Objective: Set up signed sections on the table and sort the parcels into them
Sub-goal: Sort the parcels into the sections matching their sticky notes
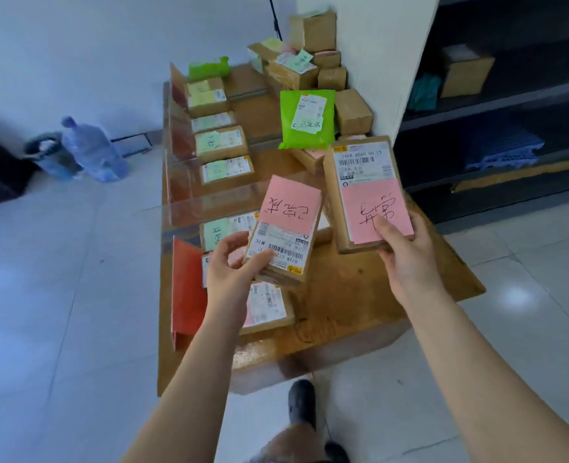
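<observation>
We read handwritten "异常" on the pink note of the right parcel — its shipping label prints "140A A080 00 19". The left parcel's label shows "M7C"; other writing is too blurred for us.

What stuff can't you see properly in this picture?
Head view only:
- Small brown cardboard parcel on the table: the left hand and its arm cover much of it.
- Red sign card at the table edge: turned away, face hidden.
- Parcels with green notes behind the clear plastic dividers: writing too blurred to read.
- Dark shelf: contents in shadow, cut off by the frame.
</observation>
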`<state>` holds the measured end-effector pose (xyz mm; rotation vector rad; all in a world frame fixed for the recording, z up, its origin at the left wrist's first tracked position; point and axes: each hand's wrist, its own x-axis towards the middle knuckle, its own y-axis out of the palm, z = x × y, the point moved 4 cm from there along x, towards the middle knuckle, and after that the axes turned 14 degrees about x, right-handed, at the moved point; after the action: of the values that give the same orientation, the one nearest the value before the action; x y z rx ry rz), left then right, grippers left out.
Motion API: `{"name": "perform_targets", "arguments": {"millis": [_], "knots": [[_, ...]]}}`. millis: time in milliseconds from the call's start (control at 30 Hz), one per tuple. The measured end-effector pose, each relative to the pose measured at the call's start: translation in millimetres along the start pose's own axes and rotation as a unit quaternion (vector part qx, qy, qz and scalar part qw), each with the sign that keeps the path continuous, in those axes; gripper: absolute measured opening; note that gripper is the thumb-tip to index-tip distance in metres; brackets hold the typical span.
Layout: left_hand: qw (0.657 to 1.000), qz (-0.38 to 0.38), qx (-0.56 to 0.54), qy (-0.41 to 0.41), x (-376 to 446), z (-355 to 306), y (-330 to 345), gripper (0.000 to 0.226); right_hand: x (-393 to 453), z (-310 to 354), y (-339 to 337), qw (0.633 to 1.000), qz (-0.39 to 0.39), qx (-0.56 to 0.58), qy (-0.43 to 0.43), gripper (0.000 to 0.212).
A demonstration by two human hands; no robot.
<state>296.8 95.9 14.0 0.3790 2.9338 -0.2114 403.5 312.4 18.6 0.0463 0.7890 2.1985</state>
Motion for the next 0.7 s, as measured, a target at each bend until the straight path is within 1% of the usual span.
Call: {"name": "perform_targets", "arguments": {"millis": [100,167,233,333,433,467,567,633,700], "knots": [[0.999,-0.04,0.007,0.003,-20,-1,-41,0.037,-17,-4,27,0.999,0.037,0.01,0.008,0.043],[0.998,-0.061,-0.008,0.015,-32,-4,-66,0.035,-27,-8,46,0.997,0.067,0.019,0.014,0.041],[0.996,-0.079,-0.024,0.036,-39,-8,-90,0.039,-34,-13,65,0.995,0.095,0.033,0.023,0.039],[0.991,-0.114,-0.028,0.057,-46,-10,-129,0.038,-42,-24,97,0.99,0.129,0.049,0.037,0.044],[0.986,-0.148,-0.032,0.068,-49,-9,-167,0.038,-52,-42,132,0.986,0.152,0.047,0.046,0.031],[0.985,-0.157,-0.032,0.068,-50,-9,-180,0.037,-57,-49,145,0.984,0.162,0.045,0.05,0.031],[0.983,-0.168,-0.019,0.068,-51,-12,-221,0.036,-73,-70,185,0.98,0.188,0.029,0.062,0.042],[0.983,-0.165,-0.015,0.073,-50,-15,-250,0.035,-84,-84,210,0.978,0.196,0.021,0.064,0.042],[0.983,-0.165,-0.023,0.077,-48,-18,-282,0.04,-96,-99,233,0.976,0.208,0.003,0.068,0.05]]}}
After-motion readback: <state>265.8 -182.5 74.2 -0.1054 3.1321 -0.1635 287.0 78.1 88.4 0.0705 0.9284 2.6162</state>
